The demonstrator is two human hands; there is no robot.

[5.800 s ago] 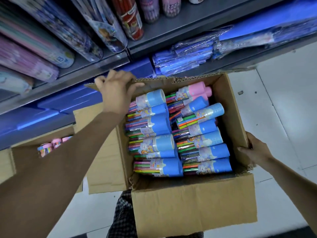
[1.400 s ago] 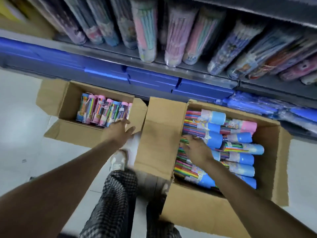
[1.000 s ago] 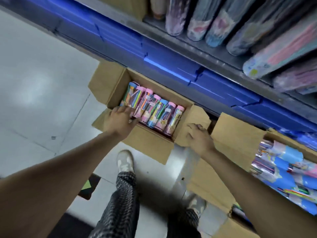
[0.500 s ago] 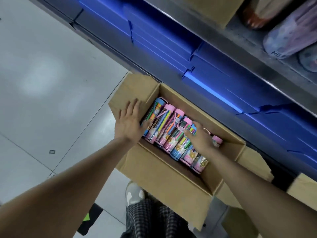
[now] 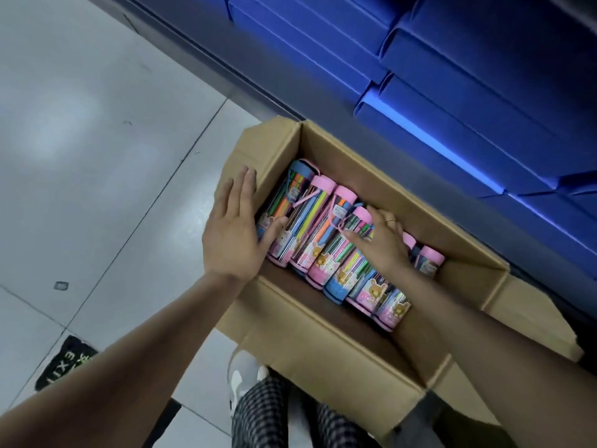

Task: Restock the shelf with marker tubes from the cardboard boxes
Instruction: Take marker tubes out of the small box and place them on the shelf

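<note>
I've swung off the big right-hand carton of blue-capped tubes and am now squarely over the smaller box [image 5: 326, 360], which fills the middle of my view where a second ago it sat off to the left. Both hands have come in from the rims and flaps to the row itself.

My left hand [image 5: 234, 232] lies flat with fingers straight along the box's left wall, thumb against the leftmost tube; it presses rather than grips. My right hand [image 5: 381, 242] is spread over the middle of the row, fingers laid across the caps and bodies of two or three tubes, a ring showing on one finger. I can't tell whether those fingertips have hooked under anything; from here it looks like a resting touch, not a closed hold.

The tubes [image 5: 315, 232] lie side by side in the box on the floor, pink and blue caps pointing toward the far wall, mostly pink. None is lifted. The blue shelf stock [image 5: 478, 101] sits beyond the box at the far right; the marker shelf itself is out of view.

I judge this the start of a pick: hands bracketing the row to gather several tubes at once. Nothing has gone to the shelf from this box in this moment.
</note>
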